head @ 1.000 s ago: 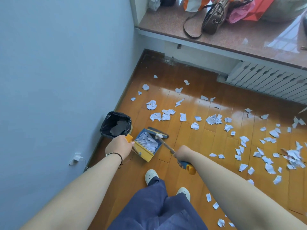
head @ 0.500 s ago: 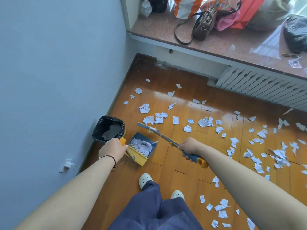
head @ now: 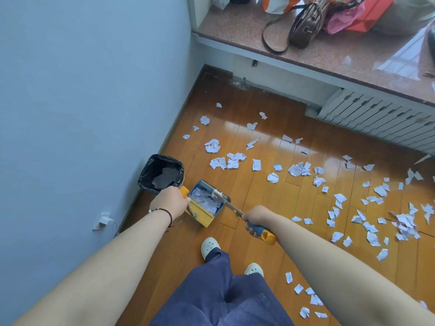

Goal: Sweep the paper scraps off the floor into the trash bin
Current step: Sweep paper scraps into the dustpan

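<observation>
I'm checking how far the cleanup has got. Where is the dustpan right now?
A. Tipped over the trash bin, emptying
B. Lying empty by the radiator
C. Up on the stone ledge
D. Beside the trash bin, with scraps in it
D: the dustpan sits next to the black-lined trash bin, holding white paper scraps, with the left hand on its handle.
</observation>
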Tool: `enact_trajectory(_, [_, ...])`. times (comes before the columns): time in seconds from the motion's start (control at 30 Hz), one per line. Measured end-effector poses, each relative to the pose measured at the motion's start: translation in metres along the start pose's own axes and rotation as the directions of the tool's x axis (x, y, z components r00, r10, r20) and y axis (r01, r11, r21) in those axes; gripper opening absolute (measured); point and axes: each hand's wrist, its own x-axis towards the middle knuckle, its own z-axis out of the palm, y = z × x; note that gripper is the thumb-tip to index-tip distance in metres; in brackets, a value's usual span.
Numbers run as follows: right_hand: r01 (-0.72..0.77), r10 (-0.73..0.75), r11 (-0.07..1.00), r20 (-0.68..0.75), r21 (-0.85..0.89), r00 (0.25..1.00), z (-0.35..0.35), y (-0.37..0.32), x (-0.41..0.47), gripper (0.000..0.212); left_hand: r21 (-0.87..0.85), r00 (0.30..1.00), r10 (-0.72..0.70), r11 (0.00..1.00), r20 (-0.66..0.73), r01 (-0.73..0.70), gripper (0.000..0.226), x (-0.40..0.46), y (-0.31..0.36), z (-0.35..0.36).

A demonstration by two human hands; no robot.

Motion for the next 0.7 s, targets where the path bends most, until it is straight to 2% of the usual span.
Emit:
enact_trajectory(0.07, [0.002,-0.002,1.0,0.021,0.029,1.0,-0.001,0.005,-0.002,0.021,0.0,1.0,0.004,1.0,0.003,-0.004,0.035,0.0,0.0,0.0])
enact_trajectory(0.2, [-0.015,0.003,0.985,0.072,0.172,0.997,-0.017,0.003,-0.012,0.017,0.0,1.0,0.005,1.0,-0.001,-0.005,0.036,-0.002,-0.005,0.0])
enact_trajectory(0.33, [-0.047,0.026,0.975,0.097,0.219,0.995,-0.028,0.003,-0.031,0.019,-0.021,1.0,0.011,1.0,-0.004,-0.011,0.036,-0.005,-0.014,0.0])
enact_trajectory(0.7, [0.083,-0.081,0.996,-0.045,0.041,0.996,-0.041,-0.022,-0.054,0.023,-0.049,0.997,0.004,0.999,-0.083,-0.008,0.033,-0.012,-0.015,-0.016])
